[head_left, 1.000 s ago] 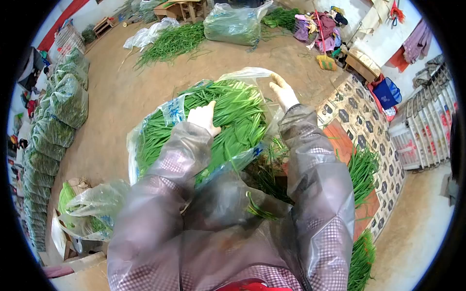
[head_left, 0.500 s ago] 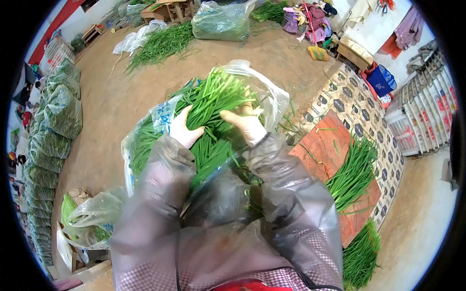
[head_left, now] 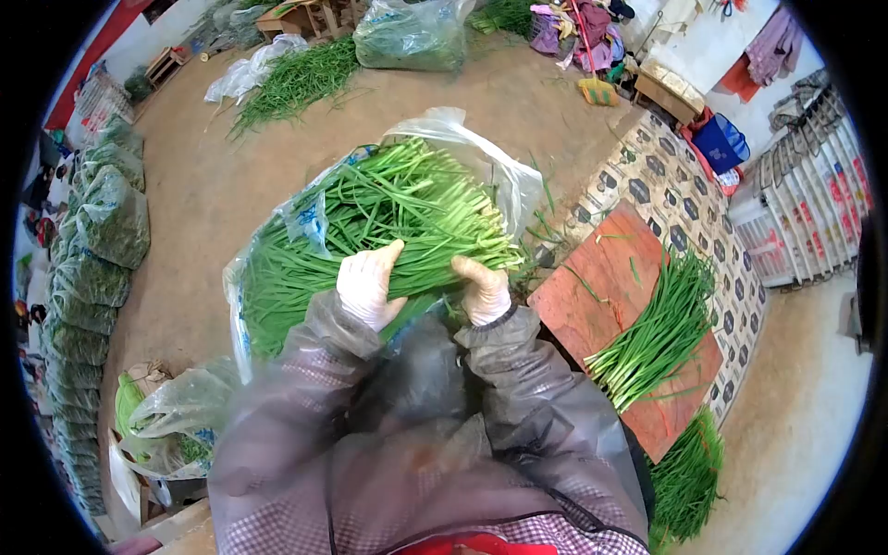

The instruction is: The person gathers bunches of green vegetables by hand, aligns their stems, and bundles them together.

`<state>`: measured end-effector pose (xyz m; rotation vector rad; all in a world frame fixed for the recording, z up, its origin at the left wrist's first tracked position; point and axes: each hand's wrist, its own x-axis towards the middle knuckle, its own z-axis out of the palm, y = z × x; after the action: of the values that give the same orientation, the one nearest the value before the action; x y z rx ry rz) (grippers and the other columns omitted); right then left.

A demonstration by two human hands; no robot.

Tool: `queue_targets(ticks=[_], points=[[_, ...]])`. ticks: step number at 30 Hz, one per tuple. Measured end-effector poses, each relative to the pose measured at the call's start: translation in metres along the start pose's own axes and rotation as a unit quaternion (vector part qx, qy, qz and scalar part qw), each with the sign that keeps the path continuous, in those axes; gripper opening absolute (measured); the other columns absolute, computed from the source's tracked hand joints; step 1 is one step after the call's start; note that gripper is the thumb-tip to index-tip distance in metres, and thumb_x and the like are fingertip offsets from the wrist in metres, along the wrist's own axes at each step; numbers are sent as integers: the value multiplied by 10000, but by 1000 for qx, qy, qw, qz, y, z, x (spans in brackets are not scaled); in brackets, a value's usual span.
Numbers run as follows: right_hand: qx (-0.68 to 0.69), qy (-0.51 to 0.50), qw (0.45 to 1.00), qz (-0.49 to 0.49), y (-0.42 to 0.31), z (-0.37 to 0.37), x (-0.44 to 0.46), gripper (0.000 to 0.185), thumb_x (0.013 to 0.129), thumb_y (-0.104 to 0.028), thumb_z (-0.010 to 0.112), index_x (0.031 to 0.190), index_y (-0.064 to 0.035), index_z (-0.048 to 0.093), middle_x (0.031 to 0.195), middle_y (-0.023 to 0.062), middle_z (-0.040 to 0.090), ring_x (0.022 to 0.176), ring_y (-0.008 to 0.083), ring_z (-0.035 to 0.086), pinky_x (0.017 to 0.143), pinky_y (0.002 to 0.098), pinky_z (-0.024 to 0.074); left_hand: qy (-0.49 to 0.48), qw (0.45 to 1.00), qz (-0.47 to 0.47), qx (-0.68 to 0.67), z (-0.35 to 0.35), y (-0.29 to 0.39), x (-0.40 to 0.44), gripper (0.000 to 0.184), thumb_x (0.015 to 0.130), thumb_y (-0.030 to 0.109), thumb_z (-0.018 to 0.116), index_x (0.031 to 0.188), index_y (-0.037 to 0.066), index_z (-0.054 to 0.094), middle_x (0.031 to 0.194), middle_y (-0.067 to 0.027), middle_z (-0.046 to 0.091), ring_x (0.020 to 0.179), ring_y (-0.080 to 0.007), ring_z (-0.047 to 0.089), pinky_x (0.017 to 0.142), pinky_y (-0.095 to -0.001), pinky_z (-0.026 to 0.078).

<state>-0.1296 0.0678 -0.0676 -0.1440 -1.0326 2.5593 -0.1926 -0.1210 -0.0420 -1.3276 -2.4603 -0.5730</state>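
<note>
A large heap of garlic chives lies in an open clear plastic bag in front of me, pale cut ends to the right and green leaves to the left. My left hand, in a thin whitish glove, grips the near side of the heap around the leaves. To its right, my right hand holds the same near edge close to the pale ends, thumb on top and the other fingers mostly hidden.
Right of me, a loose bunch of chives lies on a reddish board; more chives lie below it. Filled bags line the left side. Another chive pile and a full bag are at the back.
The bunch held up between my hands is now down in the bag, level with the other chives. Both hands have moved lower, toward me, onto the heap's near edge.
</note>
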Motion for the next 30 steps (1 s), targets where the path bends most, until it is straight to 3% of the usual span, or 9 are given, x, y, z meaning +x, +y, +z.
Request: queue_targets(ticks=[3,9,13,15,17,21,22,25,30], points=[[83,3,992,95,-7,-14,-5,534,731,-82,695,1235,-19,533,1141,118,627,1061,269,586,958,417,448,-53,999,-10,-2,1,14,5,964,542,202,800,1383,44,357,1230,-129,520,1078,-307,507,918,-423,370],[97,-43,989,105,-15,-20,-7,518,767,-101,671,1254,-7,522,1171,137,617,1066,282,590,960,432,448,-206,966,-35,154,-57,34,32,971,673,541,741,1435,97,335,1372,-178,401,1294,-353,355,1046,-521,254],[110,-29,988,101,-4,-33,-4,513,761,-96,666,1247,-10,526,1151,131,624,1051,275,594,949,428,455,8,997,54,-60,-72,33,76,415,842,205,648,1224,77,552,1264,-175,541,1144,-338,528,973,-414,410],[97,-16,991,93,-7,-31,-8,512,761,-94,662,1248,-13,525,1142,129,625,1045,275,596,941,428,460,22,988,40,-146,-37,18,97,354,898,207,588,1213,49,551,1184,-192,587,1085,-329,573,948,-381,445],[108,4,987,119,-14,-25,-12,492,764,-83,651,1236,-14,531,1117,121,629,1026,265,600,925,419,466,-116,954,-165,-221,-19,18,121,388,952,293,513,1238,32,540,1197,-193,591,1126,-326,555,991,-358,417],[59,27,996,60,-13,-28,-9,454,769,-84,644,1206,-12,550,1081,118,638,988,260,609,899,402,475,-278,927,-207,-145,59,-22,147,511,989,428,406,1318,50,503,1263,-150,582,1170,-269,542,1023,-338,378],[64,32,993,95,-14,-30,-8,446,764,-81,651,1195,-15,557,1071,117,641,975,252,612,889,396,479,-322,843,-184,-390,62,-27,145,516,994,430,394,1316,44,506,1247,-129,595,1144,-226,549,1026,-323,369],[24,43,994,96,-32,-10,-12,445,748,-70,675,1176,-17,569,1051,106,646,937,224,620,859,377,493,-288,848,-193,-401,67,-32,133,509,996,418,393,1312,38,511,1242,-117,594,1143,-205,537,1033,-320,360],[-35,20,997,67,-22,-3,-15,509,740,-16,718,1216,-16,538,1097,90,633,987,212,604,866,339,502,-321,862,-130,-369,-1,-16,112,929,756,442,724,1458,50,257,1387,-197,448,1299,-284,413,1108,-340,282]])
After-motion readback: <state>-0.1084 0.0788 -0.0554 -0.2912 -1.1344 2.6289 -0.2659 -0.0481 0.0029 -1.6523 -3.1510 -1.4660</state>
